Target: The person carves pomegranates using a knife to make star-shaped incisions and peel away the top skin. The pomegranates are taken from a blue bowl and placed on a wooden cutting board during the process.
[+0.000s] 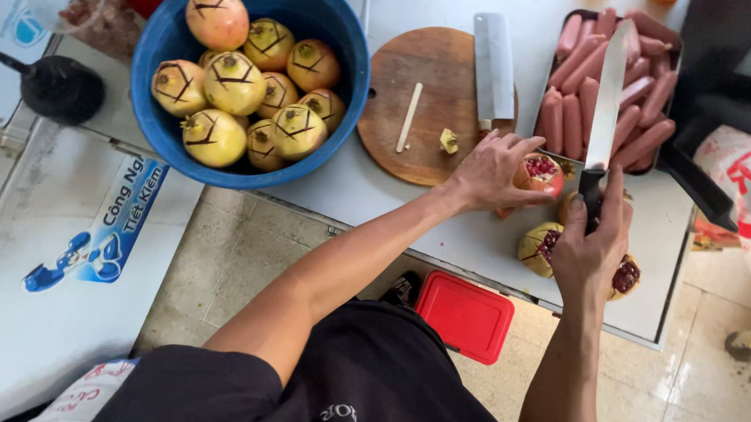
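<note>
- Left hand [492, 169]: fingers spread, fingertips pressing down on a cut pomegranate piece [542, 172] with red seeds exposed, on the white table [392, 199].
- Right hand [592, 239]: fingers curled tight around the black handle of a long knife [606, 102]; blade points away, over the tray of sausages [600, 86].
- Under the right hand: more opened pomegranate pieces [542, 246], touching each other near the table's front edge.
- Just beyond the left hand: round wooden cutting board [425, 104] with a cleaver [494, 67] and a pale stick on it.
- Far left: blue basin [158, 124] full of scored whole pomegranates [234, 83].
- Below the table: red box [465, 316] on the tiled floor.
</note>
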